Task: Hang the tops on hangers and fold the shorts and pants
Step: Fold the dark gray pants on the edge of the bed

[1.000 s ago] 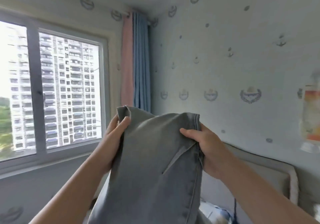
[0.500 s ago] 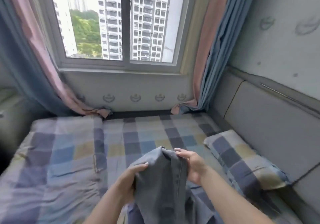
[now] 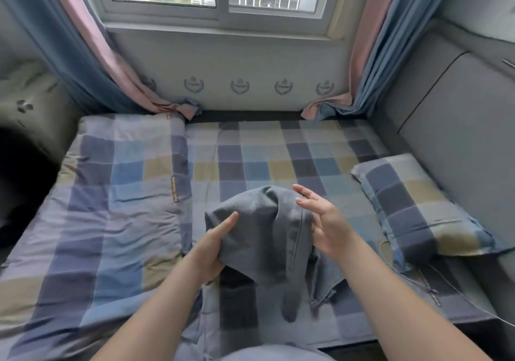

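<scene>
Grey denim pants (image 3: 264,232) are bunched up in the air just above the checked bed, with a leg end drooping toward me. My left hand (image 3: 214,246) grips the bundle from the left and underneath, thumb lying on top of the cloth. On the right side, my right hand (image 3: 323,221) has its fingers spread and raised; only the palm and lower fingers seem to touch the denim. No hangers or tops are in view.
The bed (image 3: 250,151) carries a checked blue, purple and tan sheet, a folded checked duvet (image 3: 117,193) on its left half and a matching pillow (image 3: 415,210) at right. A grey padded headboard (image 3: 459,126) runs along the right. Window and pink-blue curtains (image 3: 370,54) stand behind.
My view dropped from the wall and window down to the bed. The pants went from held up flat to lowered and bunched, and my right hand's fingers have spread apart.
</scene>
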Demonstrator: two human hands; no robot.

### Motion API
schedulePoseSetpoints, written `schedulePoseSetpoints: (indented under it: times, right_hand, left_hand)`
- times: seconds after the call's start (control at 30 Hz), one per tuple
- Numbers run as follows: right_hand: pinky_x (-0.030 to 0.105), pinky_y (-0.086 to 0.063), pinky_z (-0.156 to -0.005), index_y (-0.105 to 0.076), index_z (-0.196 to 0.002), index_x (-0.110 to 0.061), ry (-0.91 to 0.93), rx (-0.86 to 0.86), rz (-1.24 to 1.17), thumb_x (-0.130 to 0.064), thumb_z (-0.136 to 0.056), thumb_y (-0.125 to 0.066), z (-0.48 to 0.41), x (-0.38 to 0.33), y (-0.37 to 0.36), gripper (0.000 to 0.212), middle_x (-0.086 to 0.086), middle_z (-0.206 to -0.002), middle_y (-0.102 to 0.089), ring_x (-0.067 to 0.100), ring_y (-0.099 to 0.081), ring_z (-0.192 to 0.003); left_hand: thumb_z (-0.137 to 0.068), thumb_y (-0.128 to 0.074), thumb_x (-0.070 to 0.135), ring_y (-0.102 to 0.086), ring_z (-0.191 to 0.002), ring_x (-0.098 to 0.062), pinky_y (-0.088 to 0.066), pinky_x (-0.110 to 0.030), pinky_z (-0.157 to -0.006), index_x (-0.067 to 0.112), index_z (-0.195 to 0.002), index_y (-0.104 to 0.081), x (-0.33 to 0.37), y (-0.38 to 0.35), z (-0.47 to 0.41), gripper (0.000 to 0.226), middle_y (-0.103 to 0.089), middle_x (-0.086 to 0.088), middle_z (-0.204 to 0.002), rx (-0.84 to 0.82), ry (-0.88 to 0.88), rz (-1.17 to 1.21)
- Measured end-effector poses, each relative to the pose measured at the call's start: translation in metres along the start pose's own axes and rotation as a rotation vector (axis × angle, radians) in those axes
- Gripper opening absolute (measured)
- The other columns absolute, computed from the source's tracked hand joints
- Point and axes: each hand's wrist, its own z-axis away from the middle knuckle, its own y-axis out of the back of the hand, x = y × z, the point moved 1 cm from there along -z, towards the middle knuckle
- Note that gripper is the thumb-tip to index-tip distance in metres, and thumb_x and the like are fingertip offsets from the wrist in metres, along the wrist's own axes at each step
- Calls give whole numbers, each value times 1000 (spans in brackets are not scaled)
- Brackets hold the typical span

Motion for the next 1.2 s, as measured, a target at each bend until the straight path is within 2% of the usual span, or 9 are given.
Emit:
schedulePoseSetpoints:
  times: [0.27,0.43,0.6,0.67,0.77,0.9,1.0,1.07,1.2]
  right_hand:
    - [31,-54,-94,-26,-155,-28,91,-61,172,-9,-77,-72,5,-15,52,92,5,-133,-64,16,-65,-120]
    - [20,-42,-105,-9,-158,-42,41,-95,501,-38,-74,-78,12,2,86,109,-19,-143,-47,-3,-43,-133]
    - [6,-38,-84,-9,-157,-44,-90,-224,696,-72,-64,-76,21,26,104,117,-24,-145,-34,-7,-36,-125]
    - [9,-36,-95,-3,-157,-47,-88,-278,740,-70,-64,-78,25,32,107,122,-26,-151,-22,-6,-30,-133]
    - [35,-30,-120,1,-154,-53,-61,-340,777,-68,-60,-83,29,34,108,128,-17,-163,-15,5,-22,-148]
    - [38,-42,-113,-8,-154,-52,32,-256,816,-50,-63,-89,26,33,110,122,-9,-153,-36,9,-41,-138]
    - [38,-51,-102,-39,-149,-36,151,-60,804,-18,-84,-76,19,30,125,77,-5,-132,-62,13,-59,-121]
    - [36,-53,-92,-61,-131,-31,200,35,874,-8,-89,-64,15,25,139,47,-6,-114,-71,15,-64,-109]
    - [39,-52,-72,-71,-95,-27,239,78,873,0,-83,-50,11,6,160,37,-5,-84,-72,24,-65,-87]
  left_hand:
    - [-85,-69,1,-71,-103,-34,-58,-41,-80,-2,-124,-64,-34,-83,-18,39,-75,-17,-109,162,86,-212]
    - [-103,-46,13,-62,-88,-32,-50,-39,-78,-5,-118,-59,-14,-123,-25,27,-64,-20,-97,263,101,-5]
    - [-105,-42,11,-70,-58,-19,-55,-26,-49,-1,-103,-63,-15,-143,-30,25,-72,-11,-70,247,26,232]
    - [-105,-42,9,-72,-62,-21,-58,-29,-54,-2,-102,-63,-24,-151,-33,24,-73,-13,-74,236,15,255]
    - [-103,-43,5,-75,-82,-27,-61,-36,-66,-5,-114,-63,-33,-164,-33,25,-74,-20,-96,203,-30,244]
    - [-100,-44,-2,-74,-89,-29,-62,-37,-73,-9,-122,-60,-38,-180,-33,28,-73,-21,-105,173,-58,219]
    - [-100,-43,-5,-75,-91,-30,-61,-36,-70,-10,-119,-59,-40,-189,-32,26,-73,-23,-106,141,-33,215]
    - [-101,-43,-4,-75,-93,-31,-61,-37,-70,-7,-118,-59,-43,-192,-32,24,-73,-22,-106,141,-26,203]
    - [-97,-64,17,-75,-91,-27,-60,-33,-69,7,-119,-60,-50,-192,-32,24,-78,-4,-95,300,-33,-199]
